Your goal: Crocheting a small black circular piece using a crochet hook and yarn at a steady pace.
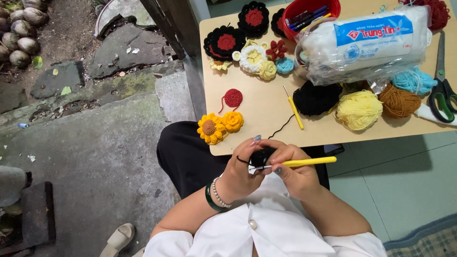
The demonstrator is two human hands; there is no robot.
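Observation:
My left hand (242,172) pinches a small black crochet piece (261,156) in front of my lap, with black yarn looped over its fingers. My right hand (296,172) grips a yellow-handled crochet hook (309,162) whose tip points left into the black piece. A black strand (282,127) runs from the work up onto the table to a black yarn ball (316,98). Both hands sit close together just below the front edge of the wooden table (266,104).
On the table lie a second yellow hook (295,110), yellow yarn (359,110), brown yarn (399,101) and blue yarn (414,80), green scissors (442,93), a bag of white stuffing (364,43), a red bowl of pens (311,14), and several crocheted flowers, including a yellow sunflower (210,128).

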